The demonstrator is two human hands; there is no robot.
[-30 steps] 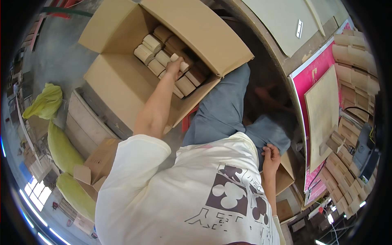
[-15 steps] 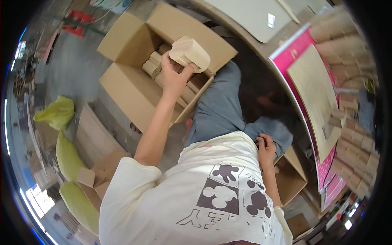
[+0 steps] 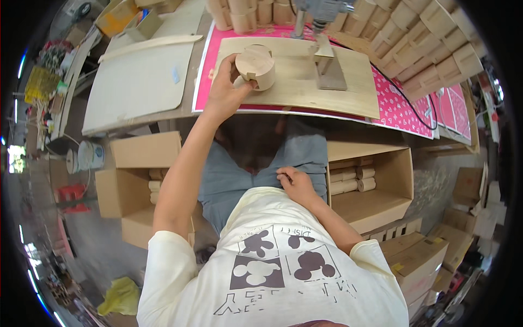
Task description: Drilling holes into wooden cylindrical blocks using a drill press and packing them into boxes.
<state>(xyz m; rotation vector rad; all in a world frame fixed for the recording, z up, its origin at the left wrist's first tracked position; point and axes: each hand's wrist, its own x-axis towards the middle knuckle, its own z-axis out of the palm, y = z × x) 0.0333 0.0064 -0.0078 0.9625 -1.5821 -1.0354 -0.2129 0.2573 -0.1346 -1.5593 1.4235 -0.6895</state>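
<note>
Left hand [image 3: 222, 94]: we are grasping the block, thumb at its near edge, the other fingers reaching around its left side.
Round notched wooden block [image 3: 257, 62]: we are keeping it at the left part of the plywood board [image 3: 297, 101]; we are seeing it too steeply to tell whether it is touching.
Right hand [image 3: 298, 186]: we are resting it on the blue-grey trousers [image 3: 226, 177], its fingers released and loosely curled.
Bench: we are facing a pink sheet [image 3: 402, 109] patterned in white, lying under the plywood board.
Machine head [image 3: 322, 11]: it is standing beyond a small fixture [image 3: 330, 76], right of the block.
Stacked wooden pieces [image 3: 422, 46]: they are filling the far right of the bench [image 3: 185, 109].
Open cartons: we are sitting between a left one [image 3: 144, 150] and a right one [image 3: 376, 210], both holding wooden pieces.
Shirt print [image 3: 313, 267]: we are wearing dark cartoon figures and lettering on a white T-shirt [image 3: 210, 267].
Label: a pale blue sticker [image 3: 175, 75] is lying on the whitish panel [image 3: 139, 82], its writing too small for reading.
</note>
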